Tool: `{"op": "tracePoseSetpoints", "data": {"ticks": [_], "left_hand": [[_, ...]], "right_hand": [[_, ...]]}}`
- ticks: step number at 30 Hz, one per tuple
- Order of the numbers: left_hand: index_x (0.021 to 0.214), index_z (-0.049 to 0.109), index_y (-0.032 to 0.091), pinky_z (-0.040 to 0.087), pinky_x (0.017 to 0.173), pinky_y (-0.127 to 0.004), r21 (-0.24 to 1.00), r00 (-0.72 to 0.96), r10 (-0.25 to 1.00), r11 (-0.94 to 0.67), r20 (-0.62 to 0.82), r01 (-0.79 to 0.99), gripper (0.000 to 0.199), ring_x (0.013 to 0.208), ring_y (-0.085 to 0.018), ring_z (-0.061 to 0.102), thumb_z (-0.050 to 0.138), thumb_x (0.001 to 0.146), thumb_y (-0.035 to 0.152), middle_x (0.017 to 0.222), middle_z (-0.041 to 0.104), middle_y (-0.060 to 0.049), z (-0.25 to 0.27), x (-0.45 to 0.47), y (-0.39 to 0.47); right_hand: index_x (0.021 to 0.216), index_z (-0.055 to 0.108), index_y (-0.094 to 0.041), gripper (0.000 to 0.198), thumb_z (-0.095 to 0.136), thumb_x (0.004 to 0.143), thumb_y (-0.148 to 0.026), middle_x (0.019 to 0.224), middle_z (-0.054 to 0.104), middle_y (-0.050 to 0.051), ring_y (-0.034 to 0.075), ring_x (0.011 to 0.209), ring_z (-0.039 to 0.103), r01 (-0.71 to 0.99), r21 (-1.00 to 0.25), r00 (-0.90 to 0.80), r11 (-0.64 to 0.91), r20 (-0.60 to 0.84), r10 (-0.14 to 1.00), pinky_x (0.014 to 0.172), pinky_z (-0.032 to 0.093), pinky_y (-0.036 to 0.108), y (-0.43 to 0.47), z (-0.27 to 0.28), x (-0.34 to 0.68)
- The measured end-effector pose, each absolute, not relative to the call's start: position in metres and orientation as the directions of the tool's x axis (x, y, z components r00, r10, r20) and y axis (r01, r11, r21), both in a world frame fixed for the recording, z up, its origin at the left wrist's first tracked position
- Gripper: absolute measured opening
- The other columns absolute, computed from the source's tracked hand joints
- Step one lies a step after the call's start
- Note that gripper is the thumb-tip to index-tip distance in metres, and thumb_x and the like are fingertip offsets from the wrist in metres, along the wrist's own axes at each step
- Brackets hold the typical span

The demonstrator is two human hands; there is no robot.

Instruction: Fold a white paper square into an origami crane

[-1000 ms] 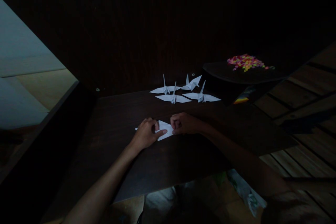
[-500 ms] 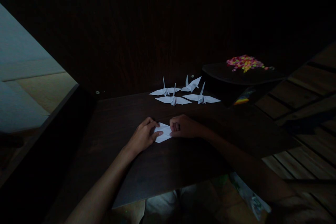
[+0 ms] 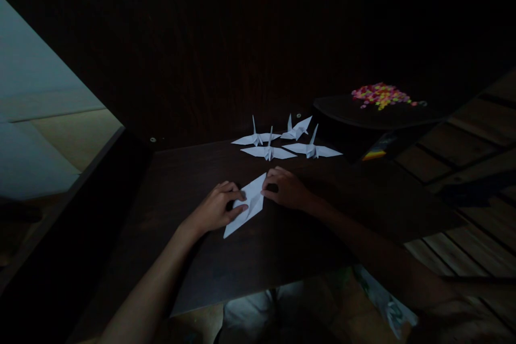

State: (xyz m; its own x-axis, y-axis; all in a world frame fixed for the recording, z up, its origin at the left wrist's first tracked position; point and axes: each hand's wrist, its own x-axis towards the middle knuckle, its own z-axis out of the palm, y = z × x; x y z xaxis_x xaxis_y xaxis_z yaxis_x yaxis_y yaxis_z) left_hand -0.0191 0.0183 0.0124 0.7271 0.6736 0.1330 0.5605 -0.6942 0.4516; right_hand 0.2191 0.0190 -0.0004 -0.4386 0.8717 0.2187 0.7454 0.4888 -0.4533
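Paper point(image 3: 253, 199) pinched at edge by right fingers point(image 3: 274, 176), pressed under half-spread left fingers point(image 3: 235, 195); gap before cranes point(image 3: 298, 149)

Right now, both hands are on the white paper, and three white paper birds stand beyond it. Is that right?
Almost: the head view shows four paper birds beyond the white paper, not three. The left hand and right hand are both on it.

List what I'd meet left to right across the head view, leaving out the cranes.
Pale surface at the left edge → left hand → folded white paper → right hand → pile of small multicoloured pieces.
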Motion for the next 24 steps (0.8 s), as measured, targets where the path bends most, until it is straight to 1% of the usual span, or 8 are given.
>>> {"op": "tracePoseSetpoints", "data": {"ticks": [2, 6, 8, 10, 13, 15, 20, 24], "left_hand": [[0.097, 0.068, 0.020, 0.044, 0.090, -0.038, 0.457, 0.743, 0.658, -0.703, 0.127, 0.545, 0.020, 0.094, -0.022, 0.057, 0.055, 0.089, 0.033, 0.093, 0.061, -0.007, 0.014, -0.019, 0.017], [0.093, 0.069, 0.020, 0.044, 0.093, -0.038, 0.471, 0.757, 0.636, -0.719, 0.150, 0.511, 0.019, 0.094, -0.021, 0.058, 0.050, 0.091, 0.025, 0.095, 0.062, -0.007, 0.014, -0.016, 0.014], [0.093, 0.069, 0.020, 0.044, 0.096, -0.038, 0.479, 0.752, 0.636, -0.722, 0.173, 0.499, 0.018, 0.100, -0.021, 0.058, 0.051, 0.090, 0.022, 0.102, 0.063, -0.008, 0.013, -0.015, 0.014], [0.094, 0.069, 0.021, 0.042, 0.100, -0.040, 0.484, 0.749, 0.638, -0.720, 0.181, 0.496, 0.018, 0.109, -0.022, 0.057, 0.051, 0.090, 0.020, 0.113, 0.063, -0.008, 0.011, -0.016, 0.015], [0.099, 0.069, 0.022, 0.041, 0.103, -0.042, 0.495, 0.758, 0.630, -0.719, 0.169, 0.488, 0.022, 0.115, -0.021, 0.057, 0.049, 0.091, 0.015, 0.121, 0.063, -0.007, 0.008, -0.018, 0.018], [0.102, 0.068, 0.022, 0.042, 0.104, -0.041, 0.503, 0.759, 0.629, -0.716, 0.165, 0.484, 0.025, 0.117, -0.020, 0.057, 0.048, 0.091, 0.013, 0.122, 0.064, -0.007, 0.006, -0.020, 0.019], [0.110, 0.068, 0.022, 0.045, 0.104, -0.040, 0.526, 0.743, 0.643, -0.703, 0.184, 0.479, 0.027, 0.119, -0.019, 0.057, 0.050, 0.091, 0.014, 0.124, 0.065, -0.006, 0.002, -0.021, 0.021], [0.120, 0.063, 0.019, 0.043, 0.107, -0.045, 0.471, 0.759, 0.615, -0.746, 0.214, 0.471, 0.032, 0.127, -0.022, 0.051, 0.050, 0.091, 0.017, 0.130, 0.061, -0.009, -0.002, -0.021, 0.023]], "right_hand": [[0.076, 0.068, -0.018, 0.004, 0.069, 0.080, -0.018, 0.085, 0.061, 0.005, 0.020, 0.086, 0.053, 0.739, -0.425, -0.443, 0.523, 0.278, 0.852, 0.074, 0.040, 0.031, 0.019, -0.002, 0.218], [0.079, 0.067, -0.016, 0.003, 0.066, 0.082, -0.016, 0.083, 0.060, 0.005, 0.019, 0.083, 0.051, 0.724, -0.355, -0.491, 0.591, 0.337, 0.803, 0.074, 0.039, 0.031, 0.017, -0.005, 0.214], [0.081, 0.068, -0.016, 0.005, 0.065, 0.083, -0.017, 0.084, 0.061, 0.005, 0.019, 0.082, 0.051, 0.711, -0.300, -0.542, 0.636, 0.342, 0.768, 0.073, 0.038, 0.032, 0.016, -0.006, 0.212], [0.082, 0.069, -0.016, 0.009, 0.065, 0.085, -0.023, 0.086, 0.063, 0.006, 0.020, 0.083, 0.051, 0.694, -0.249, -0.588, 0.675, 0.345, 0.732, 0.073, 0.037, 0.033, 0.014, -0.008, 0.211], [0.086, 0.071, -0.018, 0.019, 0.065, 0.086, -0.035, 0.093, 0.065, 0.007, 0.022, 0.088, 0.051, 0.686, -0.193, -0.610, 0.701, 0.371, 0.700, 0.075, 0.036, 0.035, 0.010, -0.011, 0.210], [0.085, 0.071, -0.018, 0.022, 0.065, 0.086, -0.039, 0.096, 0.065, 0.008, 0.023, 0.090, 0.051, 0.690, -0.160, -0.612, 0.706, 0.392, 0.687, 0.076, 0.036, 0.036, 0.008, -0.012, 0.210], [0.081, 0.072, -0.020, 0.020, 0.064, 0.087, -0.037, 0.098, 0.064, 0.008, 0.023, 0.091, 0.049, 0.693, -0.124, -0.619, 0.710, 0.402, 0.674, 0.075, 0.036, 0.037, 0.003, -0.014, 0.207], [0.080, 0.072, -0.019, 0.020, 0.062, 0.089, -0.034, 0.099, 0.064, 0.008, 0.023, 0.092, 0.048, 0.688, -0.097, -0.629, 0.719, 0.414, 0.658, 0.076, 0.038, 0.036, 0.000, -0.013, 0.204]]}}
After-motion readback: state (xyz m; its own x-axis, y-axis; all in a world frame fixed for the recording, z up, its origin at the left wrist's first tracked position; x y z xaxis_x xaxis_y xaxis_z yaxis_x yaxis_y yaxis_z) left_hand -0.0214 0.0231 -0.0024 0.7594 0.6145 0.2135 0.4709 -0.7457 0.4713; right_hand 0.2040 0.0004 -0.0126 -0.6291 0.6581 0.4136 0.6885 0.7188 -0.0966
